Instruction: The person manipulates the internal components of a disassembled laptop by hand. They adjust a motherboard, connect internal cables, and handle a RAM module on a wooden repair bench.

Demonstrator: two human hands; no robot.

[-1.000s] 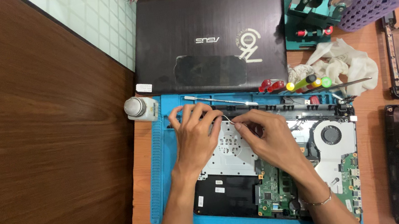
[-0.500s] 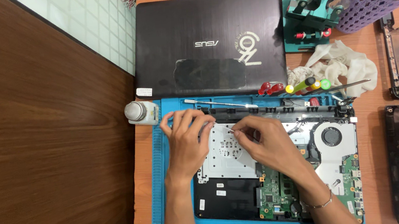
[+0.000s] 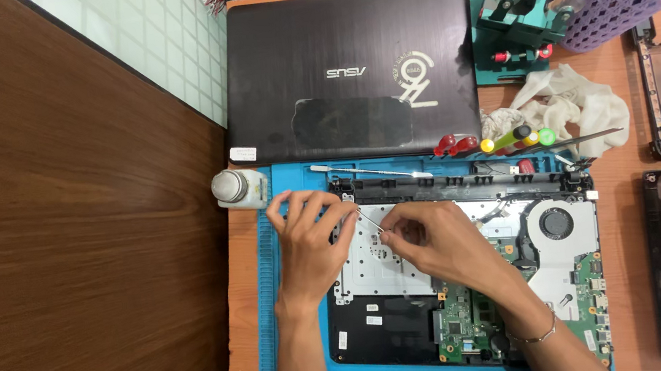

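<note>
bottle (image 3: 235,187) left of hands, screwdrivers (image 3: 503,140) behind, bare wood (image 3: 78,270) far left

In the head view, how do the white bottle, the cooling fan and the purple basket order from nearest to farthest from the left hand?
From the left hand:
1. White bottle, just up-left, at the mat's corner.
2. Cooling fan, to the right, inside the opened laptop.
3. Purple basket, far up-right, at the desk's back.

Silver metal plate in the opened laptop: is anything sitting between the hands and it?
Nothing visible. The left hand rests directly on the silver metal plate, and the right hand holds a thin tool tip against it.
</note>
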